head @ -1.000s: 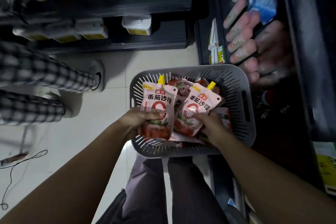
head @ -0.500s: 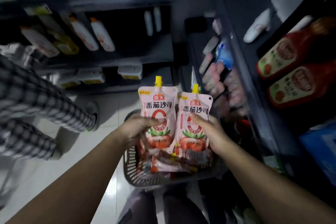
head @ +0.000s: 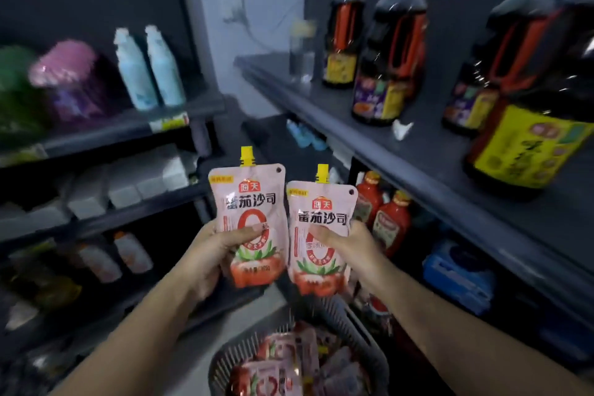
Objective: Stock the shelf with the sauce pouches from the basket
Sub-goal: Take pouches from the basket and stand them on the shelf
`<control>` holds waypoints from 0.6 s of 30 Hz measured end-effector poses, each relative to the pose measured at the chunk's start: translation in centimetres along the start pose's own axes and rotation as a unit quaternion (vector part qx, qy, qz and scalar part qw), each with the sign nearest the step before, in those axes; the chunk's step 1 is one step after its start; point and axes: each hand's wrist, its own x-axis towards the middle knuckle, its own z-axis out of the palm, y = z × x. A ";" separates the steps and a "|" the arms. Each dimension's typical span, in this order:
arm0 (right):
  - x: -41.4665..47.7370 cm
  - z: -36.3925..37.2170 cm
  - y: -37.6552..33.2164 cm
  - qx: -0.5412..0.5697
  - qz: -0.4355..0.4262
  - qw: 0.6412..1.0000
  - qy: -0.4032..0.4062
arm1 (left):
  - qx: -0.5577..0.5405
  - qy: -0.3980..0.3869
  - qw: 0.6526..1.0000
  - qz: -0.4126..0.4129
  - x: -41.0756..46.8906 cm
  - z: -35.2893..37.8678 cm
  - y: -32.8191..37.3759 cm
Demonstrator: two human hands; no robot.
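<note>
Pink left pouch (head: 249,222) is gripped upright by the left hand (head: 209,257); right pouch (head: 321,235), just beside it, by the right hand (head: 353,251); basket (head: 225,360) at six o'clock holds more pouches (head: 276,370); shelf (head: 418,154) at two o'clock.

Basket (head: 225,360) cut by bottom edge; the loose pouches (head: 276,370) in it are smeared, count unclear. Fingers of left hand (head: 212,254) and right hand (head: 350,247) hidden behind left pouch (head: 250,222) and right pouch (head: 321,235) (only thumbs show in front). Small print low on both unreadable. Pink tub (head: 67,80) and green mass (head: 16,93) too blurred to identify. Largest dark bottle (head: 540,125) runs off right edge. Blue pack (head: 456,276) label illegible.
</note>
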 end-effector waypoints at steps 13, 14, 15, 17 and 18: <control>-14.4 -4.3 -13.0 -0.053 -0.162 0.971 0.168 | 0.028 -0.192 0.972 0.135 -5.1 11.2 8.9; -15.7 -5.1 -13.6 -0.059 -0.166 0.968 0.176 | 0.029 -0.216 0.967 0.134 -5.6 12.6 9.0; -17.1 -5.9 -14.1 -0.064 -0.170 0.966 0.183 | 0.034 -0.237 0.962 0.134 -6.3 14.1 9.1; -19.9 -7.6 -15.2 -0.070 -0.178 0.960 0.203 | 0.038 -0.277 0.951 0.136 -7.5 17.1 9.0; -21.2 -8.5 -15.6 -0.075 -0.183 0.956 0.216 | 0.035 -0.292 0.946 0.135 -8.1 18.7 8.8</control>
